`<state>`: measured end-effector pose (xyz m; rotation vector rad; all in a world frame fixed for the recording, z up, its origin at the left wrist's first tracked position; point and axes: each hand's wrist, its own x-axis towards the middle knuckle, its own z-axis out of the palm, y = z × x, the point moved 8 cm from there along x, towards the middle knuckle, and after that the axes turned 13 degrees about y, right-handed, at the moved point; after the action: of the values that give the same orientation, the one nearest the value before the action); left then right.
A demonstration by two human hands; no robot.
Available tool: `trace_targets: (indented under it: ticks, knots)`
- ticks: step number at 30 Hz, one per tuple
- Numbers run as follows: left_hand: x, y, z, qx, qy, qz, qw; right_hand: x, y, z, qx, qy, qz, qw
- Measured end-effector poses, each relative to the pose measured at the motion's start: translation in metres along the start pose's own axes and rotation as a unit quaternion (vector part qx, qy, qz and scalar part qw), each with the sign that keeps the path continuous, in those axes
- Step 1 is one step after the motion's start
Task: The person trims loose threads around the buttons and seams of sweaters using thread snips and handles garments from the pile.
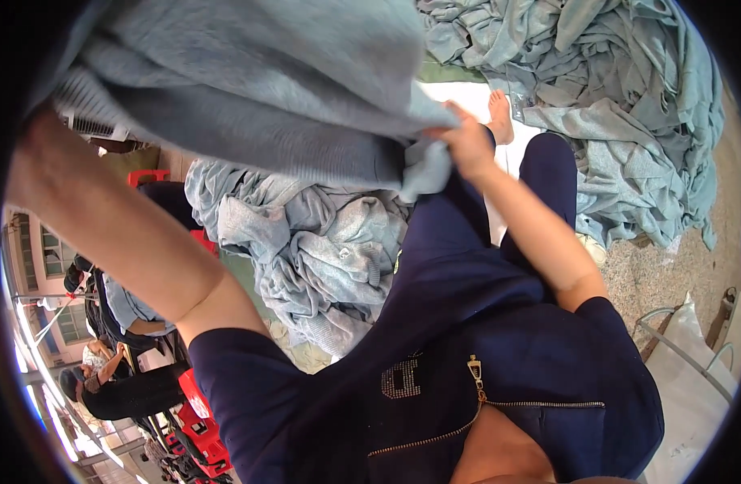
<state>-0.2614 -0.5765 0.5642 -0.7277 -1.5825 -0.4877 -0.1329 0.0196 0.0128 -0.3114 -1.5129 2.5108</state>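
Observation:
A blue-grey knit garment (265, 89) with a ribbed edge is stretched in the air between my hands, slightly blurred by motion. My right hand (467, 145) pinches its lower right corner, and a small bunch of cloth hangs below the fingers. Far out at the left rim, my left hand (41, 141) holds up the other end. Cloth and the dark picture edge hide that hand's fingers. Beneath the raised garment, a heap of similar grey knits (322, 250) lies beside my left leg.
A larger pile of grey knitwear (613, 121) spreads at the far right, beyond my bare foot (500, 117). White sheeting (463, 97) lies under the foot. Red plastic stools (199, 415) and seated people (104, 367) are at the left. A metal frame (685, 355) stands at the right.

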Motion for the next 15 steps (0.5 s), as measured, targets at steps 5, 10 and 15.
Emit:
trace_targets:
  ticks: [5, 10, 15]
  knots:
    - [-0.086, 0.110, 0.056, -0.036, -0.005, -0.024, 0.999, 0.024, -0.194, -0.126, -0.089, 0.081, -0.181, 0.976]
    - [-0.113, 0.314, 0.103, -0.047, -0.018, -0.012, 0.999, -0.020, -0.328, -0.179, 0.062, 0.240, -0.180, 0.952]
    - [-0.123, 0.296, 0.078, -0.038, -0.052, -0.010, 0.998, -0.019, -0.375, -0.197, -0.024, 0.198, -0.321, 0.926]
